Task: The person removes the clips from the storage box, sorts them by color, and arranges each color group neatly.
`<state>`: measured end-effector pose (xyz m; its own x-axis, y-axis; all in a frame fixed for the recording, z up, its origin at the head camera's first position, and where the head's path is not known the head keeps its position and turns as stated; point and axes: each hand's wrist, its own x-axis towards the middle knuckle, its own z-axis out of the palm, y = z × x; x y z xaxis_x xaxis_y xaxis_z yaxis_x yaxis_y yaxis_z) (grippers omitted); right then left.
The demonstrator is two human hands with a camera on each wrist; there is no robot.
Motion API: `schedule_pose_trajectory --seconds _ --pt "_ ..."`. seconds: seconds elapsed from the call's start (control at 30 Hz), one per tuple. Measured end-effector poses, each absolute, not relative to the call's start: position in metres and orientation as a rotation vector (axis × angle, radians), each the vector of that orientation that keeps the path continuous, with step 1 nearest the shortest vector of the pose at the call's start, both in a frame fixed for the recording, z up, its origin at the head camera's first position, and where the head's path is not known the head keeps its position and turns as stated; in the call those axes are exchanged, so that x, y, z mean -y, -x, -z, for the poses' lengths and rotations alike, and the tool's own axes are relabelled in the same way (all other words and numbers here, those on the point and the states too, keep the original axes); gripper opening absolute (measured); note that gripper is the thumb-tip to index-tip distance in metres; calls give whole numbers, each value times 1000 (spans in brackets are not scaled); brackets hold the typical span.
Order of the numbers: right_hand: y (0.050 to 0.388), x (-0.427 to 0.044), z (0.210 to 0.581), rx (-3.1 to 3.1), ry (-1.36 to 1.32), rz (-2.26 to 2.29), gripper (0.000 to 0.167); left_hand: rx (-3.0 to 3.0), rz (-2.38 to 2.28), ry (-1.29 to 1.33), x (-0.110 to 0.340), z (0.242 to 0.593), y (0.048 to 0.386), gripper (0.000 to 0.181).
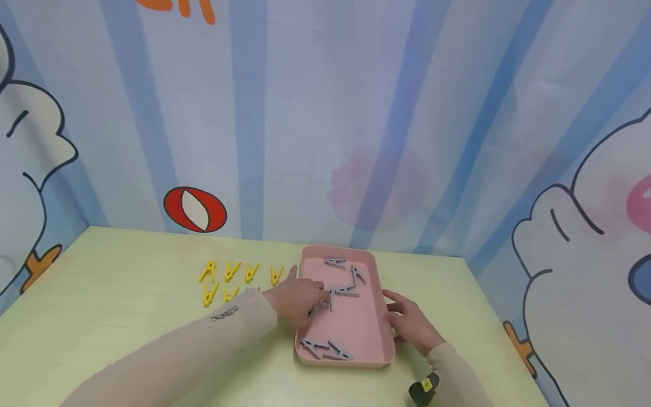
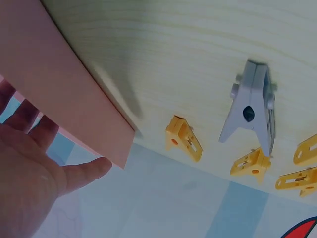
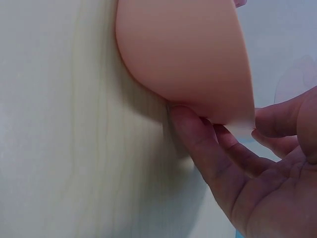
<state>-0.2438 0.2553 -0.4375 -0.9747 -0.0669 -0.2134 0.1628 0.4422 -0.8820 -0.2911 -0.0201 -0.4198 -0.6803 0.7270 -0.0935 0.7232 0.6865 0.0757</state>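
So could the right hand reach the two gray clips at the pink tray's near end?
Probably yes: the right hand is outside the tray and must clear its right wall, but nothing covers those gray clips.

My head view looks forward and down from the highest, farthest spot, taking in the left hand (image 1: 296,298), the right hand (image 1: 412,325), the tray (image 1: 353,333), the tabletop (image 1: 127,299) and the backdrop (image 1: 320,113). My left wrist view sits low and close outside the tray, rolled so the backdrop falls at the bottom; it shares the yellow clips (image 2: 184,139) with the head view. My right wrist view, nearly sideways, is tight on the tray's outer wall, sharing that hand and side with the head view.
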Motion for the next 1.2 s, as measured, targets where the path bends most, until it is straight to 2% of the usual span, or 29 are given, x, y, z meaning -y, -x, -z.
schedule_pose_trajectory --seconds 0.57,1.2 --pt "245 -255 437 -2485 -73 1539 57 -2798 -42 -1237 21 411 293 47" --pt "244 -255 441 -2458 -90 1573 56 -2806 -213 -1351 46 390 298 46"
